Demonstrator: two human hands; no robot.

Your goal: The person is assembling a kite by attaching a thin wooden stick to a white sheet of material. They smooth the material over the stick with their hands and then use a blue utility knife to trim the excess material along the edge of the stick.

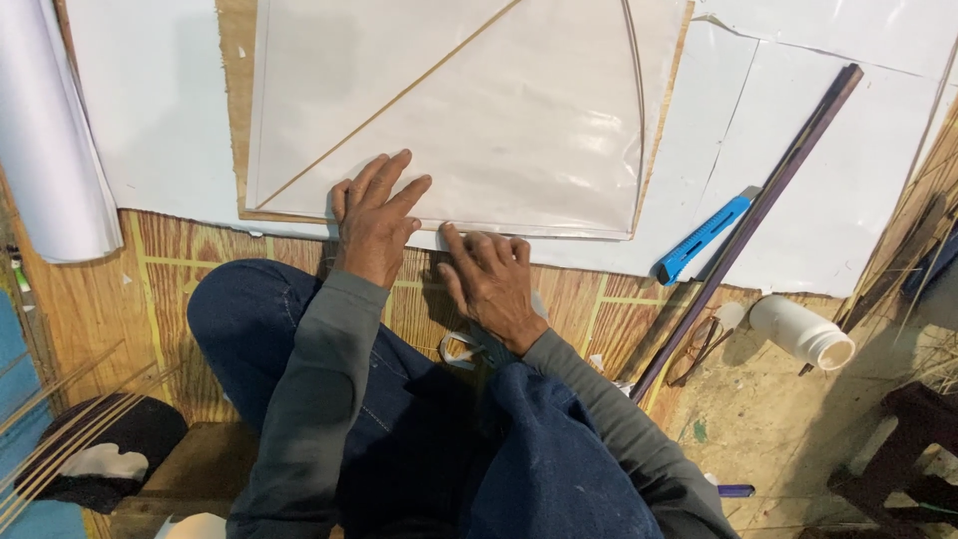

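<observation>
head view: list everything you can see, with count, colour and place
plastic sheet: one, translucent white, flat on the board at top centre
thin sticks: two, tan, one diagonal and one curved, on the sheet
paper sheets: several, white, under and right of the sheet
paper roll: one, white, far left
utility knife: one, blue, right of the sheet
long bar: one, dark, slanting at right
bottle: one, white, lying at right
bamboo strips: several, tan, lower left
left hand: flat on the sheet's lower edge
right hand: flat, pressing the same edge
</observation>
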